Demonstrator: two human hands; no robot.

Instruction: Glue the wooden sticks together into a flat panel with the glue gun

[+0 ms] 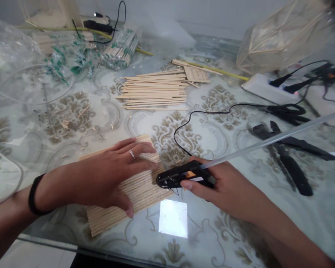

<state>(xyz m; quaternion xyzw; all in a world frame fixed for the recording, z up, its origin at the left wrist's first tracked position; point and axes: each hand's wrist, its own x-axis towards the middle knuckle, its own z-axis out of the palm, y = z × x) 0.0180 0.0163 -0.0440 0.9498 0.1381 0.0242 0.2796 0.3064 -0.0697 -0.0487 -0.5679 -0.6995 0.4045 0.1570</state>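
Note:
My left hand (111,175) lies flat, fingers stretched out, on a mat of wooden sticks glued side by side (141,191) near the table's front edge. My right hand (220,188) is wrapped round a black hot glue gun (181,176), its nozzle pointing left at the mat's right edge. A long clear glue stick (273,139) juts from the gun's back toward the right. The gun's black cord (195,119) loops over the table behind it.
A pile of loose wooden sticks (156,91) lies mid-table. Bundled packs of sticks (120,50) sit at the back left. Black pliers (287,160), scissors (287,111) and a white power strip (264,89) are at the right. A wrapped stick frame (279,35) stands back right.

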